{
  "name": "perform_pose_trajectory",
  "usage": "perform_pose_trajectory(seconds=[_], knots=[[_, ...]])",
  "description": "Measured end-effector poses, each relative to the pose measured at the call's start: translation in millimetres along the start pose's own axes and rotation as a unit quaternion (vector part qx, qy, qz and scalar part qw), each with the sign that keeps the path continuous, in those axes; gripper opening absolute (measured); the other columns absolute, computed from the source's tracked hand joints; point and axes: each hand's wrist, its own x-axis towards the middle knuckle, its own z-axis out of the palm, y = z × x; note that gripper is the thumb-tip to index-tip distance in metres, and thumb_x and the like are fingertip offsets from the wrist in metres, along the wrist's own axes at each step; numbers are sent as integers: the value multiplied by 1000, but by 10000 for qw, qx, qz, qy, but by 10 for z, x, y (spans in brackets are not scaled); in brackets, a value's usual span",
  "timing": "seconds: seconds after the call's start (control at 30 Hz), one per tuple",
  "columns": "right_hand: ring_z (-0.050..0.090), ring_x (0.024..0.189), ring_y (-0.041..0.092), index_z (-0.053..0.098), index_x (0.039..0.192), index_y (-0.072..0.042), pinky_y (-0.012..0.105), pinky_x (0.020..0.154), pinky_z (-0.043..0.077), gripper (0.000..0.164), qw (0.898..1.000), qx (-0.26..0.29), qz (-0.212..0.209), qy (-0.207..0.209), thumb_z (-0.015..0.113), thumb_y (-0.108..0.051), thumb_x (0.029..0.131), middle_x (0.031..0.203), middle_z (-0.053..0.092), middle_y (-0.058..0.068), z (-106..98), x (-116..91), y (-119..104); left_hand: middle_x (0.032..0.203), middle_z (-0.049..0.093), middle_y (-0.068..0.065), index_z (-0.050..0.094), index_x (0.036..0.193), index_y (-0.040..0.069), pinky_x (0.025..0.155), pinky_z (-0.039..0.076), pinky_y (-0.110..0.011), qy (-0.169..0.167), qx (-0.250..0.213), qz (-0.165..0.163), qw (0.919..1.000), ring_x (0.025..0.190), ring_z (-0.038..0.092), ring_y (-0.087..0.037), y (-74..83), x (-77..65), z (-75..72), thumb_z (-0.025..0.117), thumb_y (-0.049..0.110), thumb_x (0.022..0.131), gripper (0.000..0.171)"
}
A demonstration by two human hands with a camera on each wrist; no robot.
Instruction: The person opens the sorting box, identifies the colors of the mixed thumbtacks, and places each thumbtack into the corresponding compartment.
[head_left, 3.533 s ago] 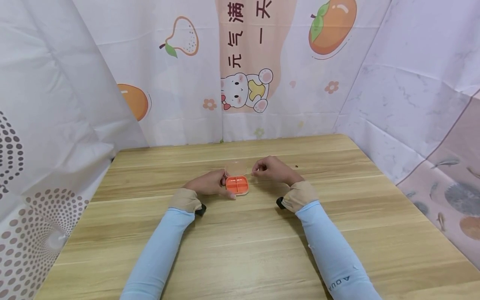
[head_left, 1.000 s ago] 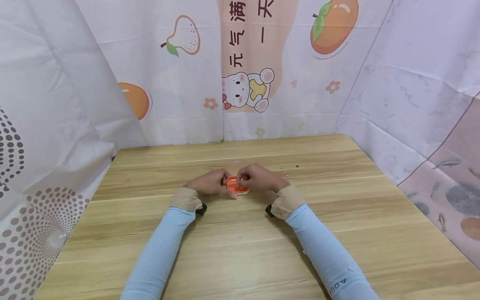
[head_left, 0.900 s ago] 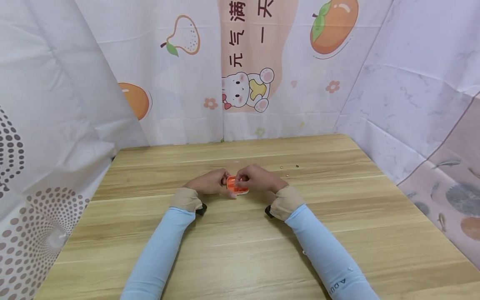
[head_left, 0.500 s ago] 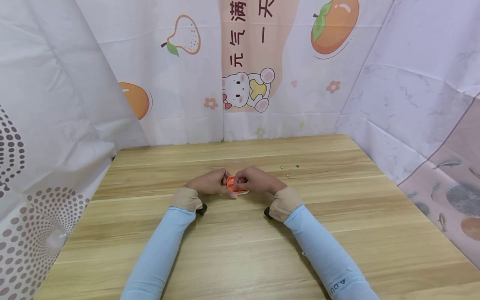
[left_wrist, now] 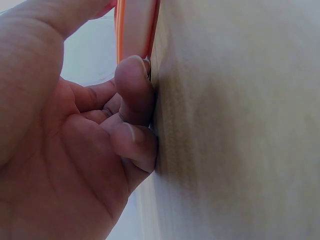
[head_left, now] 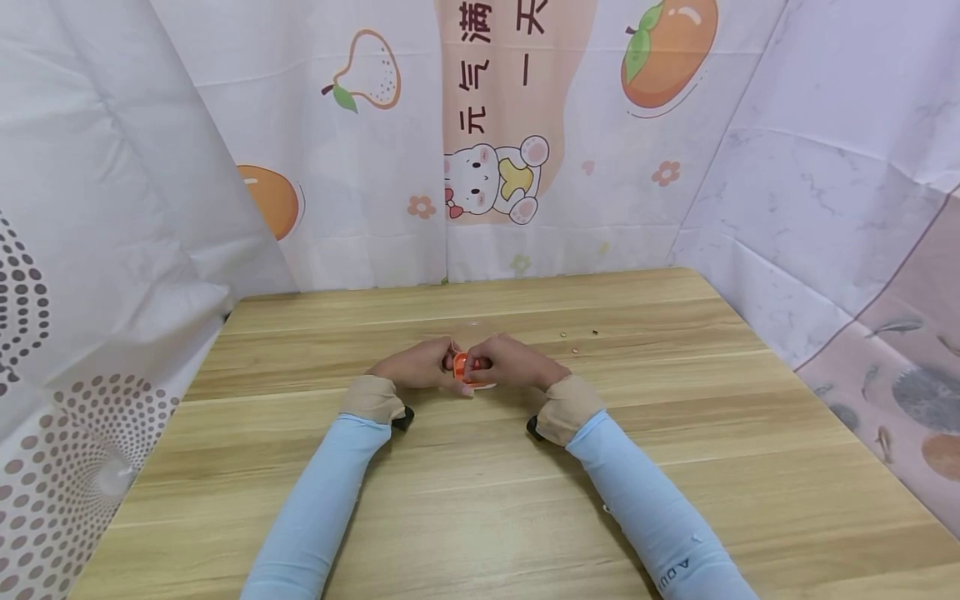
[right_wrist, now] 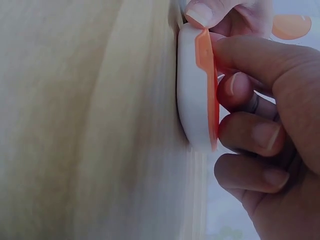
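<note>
A small pill box with an orange divided inside and a white base lies on the table, its clear lid folded open at the back. My left hand holds the box at its left side, thumb along the near edge. Over the right part of the box is my right hand, its thumb and fingers curled with the tips down inside the orange section. In the right wrist view, the box's white side wall stands close by those fingers. I cannot tell whether they pinch anything.
Right of the hands lie a small pale bit, a small reddish bit and a tiny dark one. The wooden table ends at a printed curtain behind.
My right hand has come left from beside the box to over it, uncovering small bits on the table. Lately its fingers shift slightly left inside. The left hand stays put.
</note>
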Motion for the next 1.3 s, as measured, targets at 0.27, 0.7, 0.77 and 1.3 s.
perform_pose_trajectory(seconds=[0.27,0.7,0.77,1.3], knots=[[43,57,3,65,85,-20,19,56,36,11,10000,-57,-11,-13,63,-22,96,67,51,-8,6,2,14,97,62,-2,53,112,11,69,44,-26,-7,-76,21,10000,82,53,-14,-10,17,11,82,47,73,60],[50,64,6,68,90,-21,21,60,42,8,9999,25,133,28,64,-25,96,76,61,-9,-24,-11,36,97,61,-2,52,113,12,70,44,-26,-14,-4,-58,10000,83,53,-15,7,6,12,81,50,73,62],[51,66,7,69,91,-21,22,61,44,8,9997,115,186,89,64,-25,96,79,63,-8,-47,-24,40,98,60,-2,52,114,11,70,44,-27,-5,-17,-51,10000,84,53,-16,7,9,14,81,49,73,63],[55,70,11,71,92,-20,25,63,46,5,9981,312,323,430,68,-24,92,77,64,-7,-200,-128,176,97,62,-2,53,113,10,70,44,-27,36,-70,-101,9999,82,51,-15,4,0,21,82,49,72,63]])
